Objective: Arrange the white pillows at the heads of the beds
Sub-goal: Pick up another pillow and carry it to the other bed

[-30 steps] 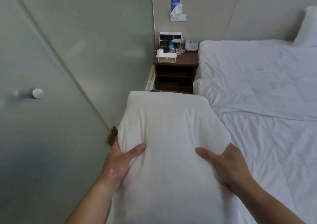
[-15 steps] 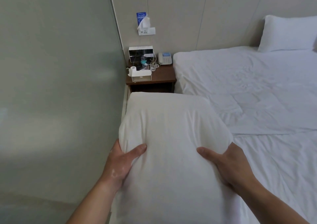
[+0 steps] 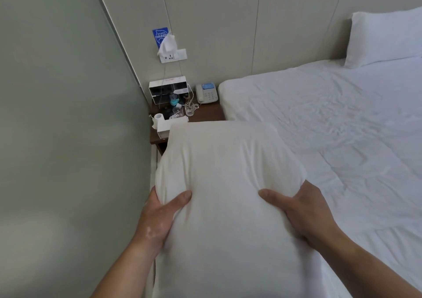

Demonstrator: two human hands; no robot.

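A white pillow (image 3: pixel 228 167) fills the lower middle of the view, held up in front of me above the bed's left edge. My left hand (image 3: pixel 159 213) grips its left side and my right hand (image 3: pixel 303 208) grips its right side, thumbs pressed into the top. The bed (image 3: pixel 331 119) with rumpled white sheets stretches to the right. A second white pillow (image 3: pixel 383 37) lies at the head of the bed, against the wall at the far right.
A dark wooden nightstand (image 3: pixel 205 115) stands in the corner beyond the held pillow, carrying a telephone (image 3: pixel 207 92), a white box (image 3: pixel 167 89), glasses and a tissue holder. A wall socket (image 3: pixel 173 56) sits above it. A grey-green wall (image 3: pixel 64 126) runs close along my left.
I have moved forward along the wall with the pillow in both hands. The nightstand and bed head are nearer, and the far pillow has come into fuller view.
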